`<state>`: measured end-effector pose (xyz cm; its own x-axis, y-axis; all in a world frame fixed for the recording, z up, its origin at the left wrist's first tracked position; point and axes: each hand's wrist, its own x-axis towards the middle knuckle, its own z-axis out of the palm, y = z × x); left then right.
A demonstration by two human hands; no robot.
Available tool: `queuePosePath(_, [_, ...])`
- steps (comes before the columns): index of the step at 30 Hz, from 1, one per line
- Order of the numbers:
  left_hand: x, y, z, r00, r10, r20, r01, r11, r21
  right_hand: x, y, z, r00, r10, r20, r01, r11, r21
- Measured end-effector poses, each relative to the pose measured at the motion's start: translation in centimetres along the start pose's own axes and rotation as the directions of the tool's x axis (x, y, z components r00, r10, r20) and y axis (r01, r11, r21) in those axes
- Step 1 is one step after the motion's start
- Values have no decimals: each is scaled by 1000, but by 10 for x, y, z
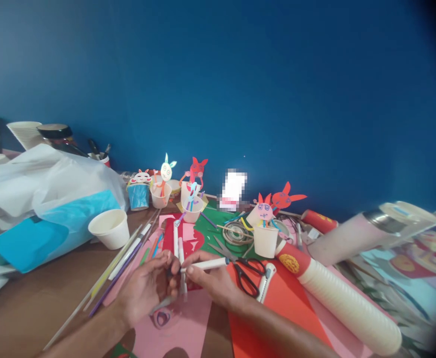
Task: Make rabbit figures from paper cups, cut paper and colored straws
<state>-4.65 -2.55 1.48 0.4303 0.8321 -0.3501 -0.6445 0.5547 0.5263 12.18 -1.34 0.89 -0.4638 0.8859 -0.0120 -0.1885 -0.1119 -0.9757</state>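
Note:
My right hand [218, 283] is closed around a white marker [208, 264] with a dark blue end, holding it nearly level. Close against its left end, my left hand [145, 283] pinches a small dark piece [170, 272], possibly a marker cap, largely covered by the fingers. Two more white markers [176, 238] lie just beyond the fingers on red and pink paper. Beneath the hands is a cut pink sheet [191, 318], with a blurred paper piece bearing a purple drawing [162, 318] near the left wrist.
Scissors [245, 278] and a white cutter [266, 282] lie on orange paper [277, 318] to the right. Beyond them stretches a stack of paper cups [348, 293]. Paper-cup puppets [265, 238] stand near the blue wall. Thin sticks [102, 278] and a white cup [109, 229] are at left.

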Motion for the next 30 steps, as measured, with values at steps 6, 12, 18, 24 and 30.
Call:
queuePosePath(6, [-5,-5,8,1000,-9,-10,9,999,-42,-8,-8,4,989,-99,-111,65,960,-274])
queuePosePath(12, [-10,24,1,954,263,-142,-275,959,-70,-6,-42,-26,880,-345,-325,339,938,-76])
queuePosePath(18, [-5,12,12,952,302,-46,-262,885,386,1,-49,-24,958,-264,-112,249,959,-131])
queuePosePath(24, [2,-6,21,924,371,-91,-210,692,691,1,-48,-14,962,-253,-103,191,892,-410])
queuePosePath(30, [3,-13,21,921,385,-62,-212,628,749,0,-42,-13,959,-280,-31,228,837,-497])
